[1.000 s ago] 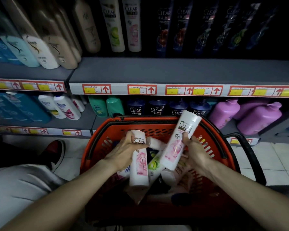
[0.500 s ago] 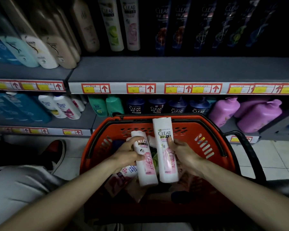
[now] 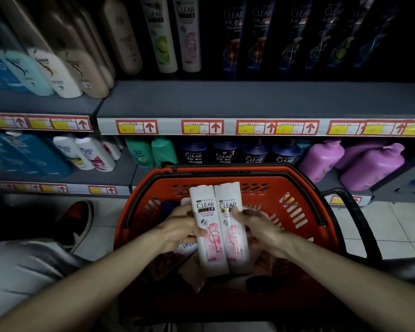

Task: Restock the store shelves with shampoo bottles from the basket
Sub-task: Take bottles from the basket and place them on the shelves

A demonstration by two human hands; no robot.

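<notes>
Over basket [image 3: 307, 200], L hand [image 3: 177, 227], R hand [image 3: 261, 226] grip touching bottles [image 3: 222, 238].

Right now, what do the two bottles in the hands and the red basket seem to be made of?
Left bottle and right bottle: probably plastic, glossy; smooth white-pink walls catch soft highlights, labels printed on. Basket: probably rigid moulded plastic, duller red; slots cut through one-piece walls. Its black handle: unclear in this dim light.

Shoe [image 3: 76, 215]: red, pale-soled, on the floor at left;
Floor [image 3: 398, 226]: pale tiles;
Price tags [image 3: 202, 127]: red-bordered, yellow, arrows up
</notes>
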